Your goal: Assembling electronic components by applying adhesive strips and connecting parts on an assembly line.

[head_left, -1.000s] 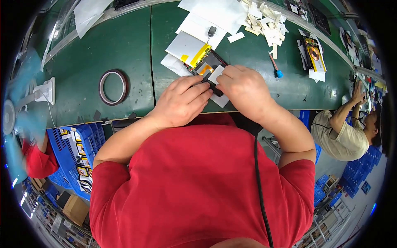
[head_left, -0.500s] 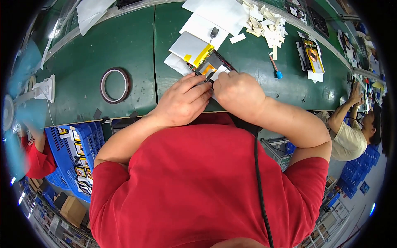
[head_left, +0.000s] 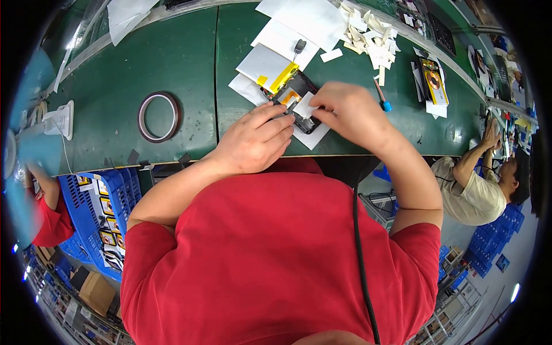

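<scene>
One black casing [head_left: 303, 84] lies on white paper [head_left: 312, 138] close to the near edge of the green table [head_left: 187, 63], a flat silver pack [head_left: 264, 63] at its far left end. The left hand [head_left: 254, 140] rests loosely bent fingertips on the casing's left side; whether they grip, I cannot tell. Over the casing, the right hand [head_left: 351, 112] pinches a white slip [head_left: 303, 107], thumb and forefinger nearly together. Far left sits a tape roll [head_left: 177, 118].

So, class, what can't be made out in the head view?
In the head view:
Black device casing: left edge partly hidden by the left hand.
White card: the right hand hides their exact contact.
Blue fan blades: blurred, apparently by motion.
Blue crate: contents too small to identify.
</scene>
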The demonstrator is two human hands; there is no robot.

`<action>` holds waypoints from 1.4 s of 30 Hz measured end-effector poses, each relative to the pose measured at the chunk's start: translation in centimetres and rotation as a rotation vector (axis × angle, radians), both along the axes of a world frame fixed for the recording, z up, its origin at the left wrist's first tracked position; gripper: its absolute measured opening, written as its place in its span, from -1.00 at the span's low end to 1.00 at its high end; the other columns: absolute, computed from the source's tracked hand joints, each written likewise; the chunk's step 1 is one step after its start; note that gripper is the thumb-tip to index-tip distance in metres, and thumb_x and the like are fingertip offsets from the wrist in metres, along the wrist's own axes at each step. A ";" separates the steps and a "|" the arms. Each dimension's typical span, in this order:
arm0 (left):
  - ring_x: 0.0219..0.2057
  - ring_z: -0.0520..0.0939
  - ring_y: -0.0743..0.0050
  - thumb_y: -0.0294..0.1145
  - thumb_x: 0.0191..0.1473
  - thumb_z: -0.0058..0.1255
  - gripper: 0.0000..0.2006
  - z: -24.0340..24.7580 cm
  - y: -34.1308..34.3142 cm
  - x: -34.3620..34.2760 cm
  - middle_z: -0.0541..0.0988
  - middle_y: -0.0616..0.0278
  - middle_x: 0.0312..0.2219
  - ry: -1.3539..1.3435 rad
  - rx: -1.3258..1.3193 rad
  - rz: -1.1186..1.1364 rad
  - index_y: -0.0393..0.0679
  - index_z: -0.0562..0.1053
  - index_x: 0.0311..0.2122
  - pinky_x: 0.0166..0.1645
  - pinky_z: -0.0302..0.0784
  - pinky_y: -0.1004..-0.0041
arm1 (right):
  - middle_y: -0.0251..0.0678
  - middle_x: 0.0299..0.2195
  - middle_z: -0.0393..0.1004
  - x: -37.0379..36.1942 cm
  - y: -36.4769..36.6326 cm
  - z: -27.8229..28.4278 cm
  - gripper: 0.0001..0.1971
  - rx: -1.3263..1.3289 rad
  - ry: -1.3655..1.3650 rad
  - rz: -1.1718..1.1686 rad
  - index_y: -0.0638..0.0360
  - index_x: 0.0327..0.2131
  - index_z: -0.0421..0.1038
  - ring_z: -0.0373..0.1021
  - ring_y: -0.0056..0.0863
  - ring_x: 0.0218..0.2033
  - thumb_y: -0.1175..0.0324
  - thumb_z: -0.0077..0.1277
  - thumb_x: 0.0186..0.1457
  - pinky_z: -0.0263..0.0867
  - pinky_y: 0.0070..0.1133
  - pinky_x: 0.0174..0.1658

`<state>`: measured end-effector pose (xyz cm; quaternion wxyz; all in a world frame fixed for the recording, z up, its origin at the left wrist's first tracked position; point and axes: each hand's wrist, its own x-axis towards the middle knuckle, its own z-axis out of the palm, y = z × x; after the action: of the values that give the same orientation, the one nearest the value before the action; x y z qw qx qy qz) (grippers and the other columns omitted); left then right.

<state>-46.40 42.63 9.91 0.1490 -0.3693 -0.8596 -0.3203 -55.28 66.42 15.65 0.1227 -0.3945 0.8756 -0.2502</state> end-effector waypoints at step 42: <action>0.11 0.57 0.08 -0.48 -0.09 0.29 -0.75 -0.3 -0.1 0.2 0.61 0.19 -0.03 0.003 0.012 0.008 -0.23 0.63 -0.22 0.08 0.63 0.22 | -0.29 -0.41 0.44 1.2 -2.1 -1.0 -0.97 0.184 0.270 0.112 0.14 -0.45 0.51 0.51 -0.27 -0.39 0.47 0.17 -0.02 0.48 -0.37 -0.31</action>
<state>-46.17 42.54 9.60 0.1537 -0.3655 -0.8588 -0.3245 -54.07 64.33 14.65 0.0532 -0.4597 0.8801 -0.1063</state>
